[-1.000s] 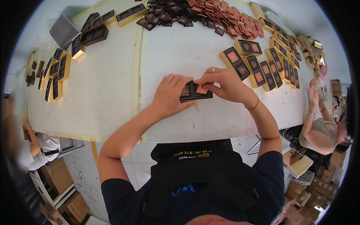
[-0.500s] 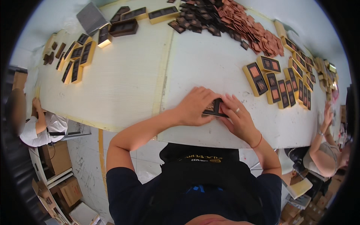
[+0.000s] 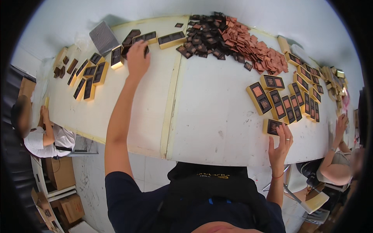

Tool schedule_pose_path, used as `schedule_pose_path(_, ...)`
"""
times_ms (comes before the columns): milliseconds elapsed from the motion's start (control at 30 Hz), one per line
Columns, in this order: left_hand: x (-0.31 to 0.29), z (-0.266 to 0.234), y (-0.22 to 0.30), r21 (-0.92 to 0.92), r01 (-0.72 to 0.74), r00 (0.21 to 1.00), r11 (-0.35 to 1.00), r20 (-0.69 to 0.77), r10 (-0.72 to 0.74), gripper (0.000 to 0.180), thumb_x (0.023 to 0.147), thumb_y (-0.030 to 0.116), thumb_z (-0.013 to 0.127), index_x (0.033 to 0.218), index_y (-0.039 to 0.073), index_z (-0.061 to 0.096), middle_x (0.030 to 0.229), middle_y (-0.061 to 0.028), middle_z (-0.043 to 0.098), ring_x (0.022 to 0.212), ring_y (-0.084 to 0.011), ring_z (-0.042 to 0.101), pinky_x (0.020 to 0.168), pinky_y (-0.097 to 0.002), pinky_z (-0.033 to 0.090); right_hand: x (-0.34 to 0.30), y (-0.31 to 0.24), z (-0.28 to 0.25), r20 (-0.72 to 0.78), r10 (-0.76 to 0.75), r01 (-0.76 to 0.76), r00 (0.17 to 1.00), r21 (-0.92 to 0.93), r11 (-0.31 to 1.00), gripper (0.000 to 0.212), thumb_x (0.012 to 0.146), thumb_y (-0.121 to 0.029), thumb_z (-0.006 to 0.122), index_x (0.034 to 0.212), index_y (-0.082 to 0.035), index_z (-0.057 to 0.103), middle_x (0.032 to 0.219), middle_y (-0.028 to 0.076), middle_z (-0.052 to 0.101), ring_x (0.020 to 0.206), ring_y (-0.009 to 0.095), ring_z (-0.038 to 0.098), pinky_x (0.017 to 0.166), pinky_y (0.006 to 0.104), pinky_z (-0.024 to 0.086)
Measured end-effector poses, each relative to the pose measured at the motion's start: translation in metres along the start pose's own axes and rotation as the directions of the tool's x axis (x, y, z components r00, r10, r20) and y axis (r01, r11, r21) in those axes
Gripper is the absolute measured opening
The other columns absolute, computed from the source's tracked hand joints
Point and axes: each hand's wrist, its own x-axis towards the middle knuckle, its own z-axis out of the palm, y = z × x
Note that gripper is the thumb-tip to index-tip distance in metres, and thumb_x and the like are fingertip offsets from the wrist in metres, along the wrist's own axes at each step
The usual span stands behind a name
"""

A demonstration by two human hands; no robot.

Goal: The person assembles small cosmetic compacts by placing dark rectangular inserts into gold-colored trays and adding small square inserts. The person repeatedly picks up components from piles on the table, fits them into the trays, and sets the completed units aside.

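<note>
My left hand point(image 3: 137, 61) reaches to the back left of the table and is closed over a dark brown tray point(image 3: 125, 51); its fingers hide most of it. Beside that hand stand a gold box point(image 3: 117, 57) with a dark divided insert and another gold box point(image 3: 145, 37). My right hand point(image 3: 280, 144), wearing a ring, lies near the front right with fingers apart. Its fingertips touch the right end of a gold box point(image 3: 271, 127) that has a dark square piece in it. The fingers cover the other end of that box.
Dark square packets point(image 3: 206, 37) and copper-coloured packets point(image 3: 254, 46) are heaped at the back. Filled gold boxes point(image 3: 294, 101) cluster on the right; gold boxes with dark inserts point(image 3: 89, 83) stand on the left. A grey bin point(image 3: 104, 38) is behind. People sit at both sides.
My hands, together at the front middle around the two-compartment box, have parted. That box now lies front right by my right hand. My left hand has moved to the back left.
</note>
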Motion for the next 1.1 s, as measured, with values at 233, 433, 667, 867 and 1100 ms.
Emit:
schedule_pose_path(233, 0.037, 0.083, 0.011, 0.167, -0.113, 0.973, 0.980, 0.216, 0.076, 0.058, 0.093, 0.024, 0.065, 0.143, 0.003, 0.046, 0.148, -0.0193, 0.048, 0.138, -0.0382, 0.044, 0.112, -0.0464, 0.038, 0.070, -0.059, 0.017, -0.007, -0.251, 0.244, 0.968, 0.251, 0.937, 0.040, 0.080, -0.002, 0.076, 0.119, -0.009, 0.066, 0.140, 0.011, 0.055, 0.137, 0.037, 0.044, 0.112, 0.0471, 0.035)
schedule_pose_path(433, 0.010, 0.048, 0.031, 0.139, 0.039, 0.953, 0.990, 0.294, -0.079, 0.035, 0.091, 0.025, 0.067, 0.117, 0.003, 0.060, 0.120, -0.0183, 0.056, 0.113, -0.0368, 0.055, 0.093, -0.0505, 0.048, 0.178, -0.068, 0.096, -0.001, -0.420, 0.390, 0.908, 0.369, 0.844, 0.032, 0.082, -0.003, 0.072, 0.114, -0.005, 0.067, 0.123, 0.015, 0.064, 0.122, 0.036, 0.055, 0.103, 0.0448, 0.044)
schedule_pose_path(667, -0.076, -0.065, 0.111, -0.112, 0.312, 0.901, 0.943, 0.351, -0.257, 0.056, 0.083, 0.020, 0.075, 0.131, 0.006, 0.049, 0.126, -0.0146, 0.055, 0.119, -0.0366, 0.053, 0.092, -0.0469, 0.051, 0.285, -0.088, 0.214, 0.036, -0.325, 0.313, 0.945, 0.192, 0.930, 0.026, 0.079, -0.019, 0.075, 0.097, 0.000, 0.073, 0.108, 0.017, 0.066, 0.109, 0.035, 0.060, 0.091, 0.0448, 0.051)
schedule_pose_path(867, -0.108, -0.106, 0.164, -0.270, 0.310, 0.850, 0.912, 0.507, -0.139, 0.067, 0.076, 0.012, 0.084, 0.133, 0.007, 0.049, 0.127, -0.0132, 0.059, 0.117, -0.0306, 0.059, 0.092, -0.0392, 0.052, 0.297, -0.083, 0.221, -0.065, -0.218, 0.227, 0.974, 0.247, 0.942, 0.019, 0.085, -0.020, 0.067, 0.082, -0.003, 0.075, 0.097, 0.015, 0.069, 0.097, 0.034, 0.065, 0.082, 0.0447, 0.054)
schedule_pose_path(1100, -0.092, -0.058, 0.213, -0.591, 0.342, 0.834, 0.731, 0.550, 0.054, 0.082, 0.072, 0.011, 0.087, 0.141, 0.011, 0.042, 0.124, -0.0098, 0.061, 0.107, -0.0270, 0.061, 0.089, -0.0376, 0.052, 0.229, -0.099, 0.116, 0.473, -0.307, -0.353, 0.826, 0.858, 0.374, 0.018, 0.097, -0.014, 0.064, 0.100, 0.003, 0.069, 0.085, 0.005, 0.070, 0.074, 0.010, 0.065, 0.068, 0.0250, 0.054)
